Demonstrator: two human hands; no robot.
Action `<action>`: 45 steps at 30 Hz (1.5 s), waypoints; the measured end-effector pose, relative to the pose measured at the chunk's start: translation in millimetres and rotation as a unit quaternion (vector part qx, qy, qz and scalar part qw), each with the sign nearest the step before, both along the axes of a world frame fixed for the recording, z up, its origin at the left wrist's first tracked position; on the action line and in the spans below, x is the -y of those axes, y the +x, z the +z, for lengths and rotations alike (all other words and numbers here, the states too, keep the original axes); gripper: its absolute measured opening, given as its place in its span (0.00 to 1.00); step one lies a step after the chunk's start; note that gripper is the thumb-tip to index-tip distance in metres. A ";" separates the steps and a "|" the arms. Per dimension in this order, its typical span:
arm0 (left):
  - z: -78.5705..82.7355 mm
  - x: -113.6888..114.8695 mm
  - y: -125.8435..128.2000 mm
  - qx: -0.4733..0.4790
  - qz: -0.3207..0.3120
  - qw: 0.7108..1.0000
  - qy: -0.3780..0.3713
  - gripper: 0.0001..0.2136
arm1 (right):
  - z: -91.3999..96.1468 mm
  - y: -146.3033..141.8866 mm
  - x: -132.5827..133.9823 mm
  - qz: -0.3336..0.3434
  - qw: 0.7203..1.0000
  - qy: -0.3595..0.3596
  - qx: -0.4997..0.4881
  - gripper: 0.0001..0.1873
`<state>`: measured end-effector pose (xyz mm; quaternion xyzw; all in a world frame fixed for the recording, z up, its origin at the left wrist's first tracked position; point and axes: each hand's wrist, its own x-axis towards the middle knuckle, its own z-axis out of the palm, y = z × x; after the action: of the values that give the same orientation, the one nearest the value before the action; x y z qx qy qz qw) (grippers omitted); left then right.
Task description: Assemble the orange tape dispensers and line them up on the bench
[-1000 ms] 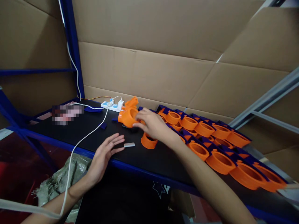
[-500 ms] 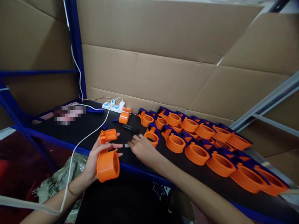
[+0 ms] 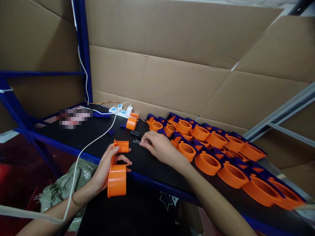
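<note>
My left hand (image 3: 104, 165) is closed around an orange plastic part (image 3: 117, 180), which has a wide ring at its lower end and a smaller block-like section at the top. The part is held over the front edge of the black tabletop. To its right, my right hand (image 3: 157, 144) pinches a thin, flat grey piece (image 3: 136, 142) between thumb and fingertips. What that piece is, I cannot make out. A short black cylinder (image 3: 135, 133) lies on the table just beyond those fingers. Another orange part (image 3: 132, 121) stands farther back.
Rows of orange rings with dark purple bases (image 3: 208, 163) fill the right of the tabletop (image 3: 98, 131). A white power strip (image 3: 120, 112) sits at the back. Its white cable (image 3: 92, 144) runs down past my left arm. Small blue pieces (image 3: 111, 131) lie nearby.
My right hand has lifted the grey piece off the tabletop and turned. My left hand has moved slightly right, and the orange part in it has rotated.
</note>
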<state>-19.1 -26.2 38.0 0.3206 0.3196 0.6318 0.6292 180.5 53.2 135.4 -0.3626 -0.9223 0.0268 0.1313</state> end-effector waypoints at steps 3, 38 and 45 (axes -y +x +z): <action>0.1 0.3 -0.1 -0.003 0.022 1.000 -0.004 0.15 | -15.7 -8.9 -1.5 -0.008 0.999 0.004 0.051 0.05; 0.9 2.5 -0.3 0.005 -0.026 0.999 -0.025 0.18 | -34.9 -57.4 -58.7 -0.092 0.987 0.072 0.111 0.13; 3.8 0.0 0.5 0.031 0.052 0.998 -0.008 0.16 | -34.3 -51.2 -62.4 -0.055 0.995 0.037 0.069 0.10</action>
<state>-18.5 -26.3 41.7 0.2790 0.3215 0.6709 0.6072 129.4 115.5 101.2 -0.4088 -0.9080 -0.0402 0.0821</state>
